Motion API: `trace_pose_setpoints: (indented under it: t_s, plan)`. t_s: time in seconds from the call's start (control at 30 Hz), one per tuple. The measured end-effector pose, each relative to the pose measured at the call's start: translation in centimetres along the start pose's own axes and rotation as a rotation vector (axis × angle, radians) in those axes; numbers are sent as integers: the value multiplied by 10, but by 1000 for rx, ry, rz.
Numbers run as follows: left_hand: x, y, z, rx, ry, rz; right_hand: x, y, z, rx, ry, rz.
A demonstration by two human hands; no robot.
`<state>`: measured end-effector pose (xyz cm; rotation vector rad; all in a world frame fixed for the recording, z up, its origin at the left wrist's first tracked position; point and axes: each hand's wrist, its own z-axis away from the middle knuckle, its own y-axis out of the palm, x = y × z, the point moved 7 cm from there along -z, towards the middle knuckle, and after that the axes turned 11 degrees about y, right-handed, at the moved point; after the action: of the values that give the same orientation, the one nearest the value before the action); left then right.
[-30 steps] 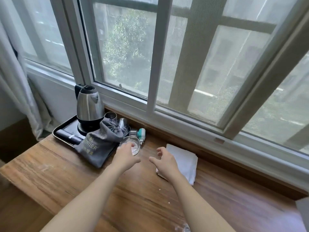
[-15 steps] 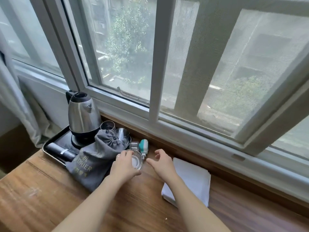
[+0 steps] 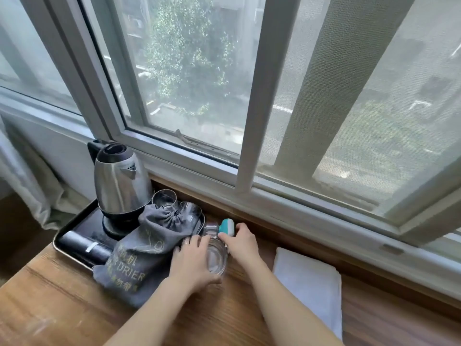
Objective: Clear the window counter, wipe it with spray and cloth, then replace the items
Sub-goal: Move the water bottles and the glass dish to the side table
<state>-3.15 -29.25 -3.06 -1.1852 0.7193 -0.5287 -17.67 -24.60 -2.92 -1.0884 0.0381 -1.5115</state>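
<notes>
On the wooden window counter (image 3: 74,303), my left hand (image 3: 193,264) grips a clear drinking glass (image 3: 216,255) standing just right of the grey hair-drier bag (image 3: 142,253). My right hand (image 3: 240,242) reaches past the glass, and its fingers hold a small teal-and-white object (image 3: 227,227) with a metal part, close to the window ledge. A folded white cloth (image 3: 309,283) lies flat on the counter to the right of my right forearm. No spray bottle is plainly in view.
A black tray (image 3: 74,231) at the left holds a steel kettle (image 3: 118,178), a dark cylinder (image 3: 84,247) and two more glasses (image 3: 164,199). The window frame (image 3: 249,116) runs along the back. A curtain (image 3: 27,186) hangs at the far left.
The view has moved closer to the counter. My right hand has travelled from beside the cloth to the teal object and taken hold of it. My left hand stays on the glass.
</notes>
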Motion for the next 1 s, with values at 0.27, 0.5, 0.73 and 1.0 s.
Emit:
trace_pose_setpoints:
  t_s: [0.27,0.5,0.73,1.0]
  plan:
    - [0,-2,-5,-4,49,20,2,8,-14,-90,87,-57]
    - [-8,-8,-2,-15,100,80,-7,-19,11,-241,49,-162]
    - [-49,-34,2,-18,204,117,-23,-75,51,-405,-74,-225]
    - [-139,-36,14,13,404,150,-93,-143,105,-619,-52,-274]
